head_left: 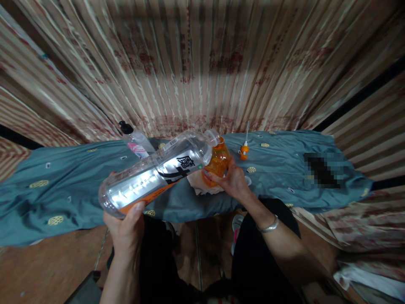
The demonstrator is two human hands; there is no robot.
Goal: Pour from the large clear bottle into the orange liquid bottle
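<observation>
My left hand [126, 223] is wrapped round the base end of a large clear plastic bottle [155, 177] with a silver and orange label. The bottle is tilted, its neck lying at the mouth of a small orange bottle [218, 160]. Around that orange bottle, my right hand [234, 179] is closed, thumb toward the near side. Whether liquid is passing between the two, I cannot tell. Under the orange bottle lies a pale cloth or tissue [199, 185]. An orange pump top [244, 151] with a thin tube rests on the blue-green cloth to the right.
A clear bottle with a black pump [134, 137] stands behind the large bottle at the left. The table is covered by a patterned blue-green cloth [79, 169]. A blurred dark object [322, 171] lies at the right. Striped curtains [196, 63] hang close behind.
</observation>
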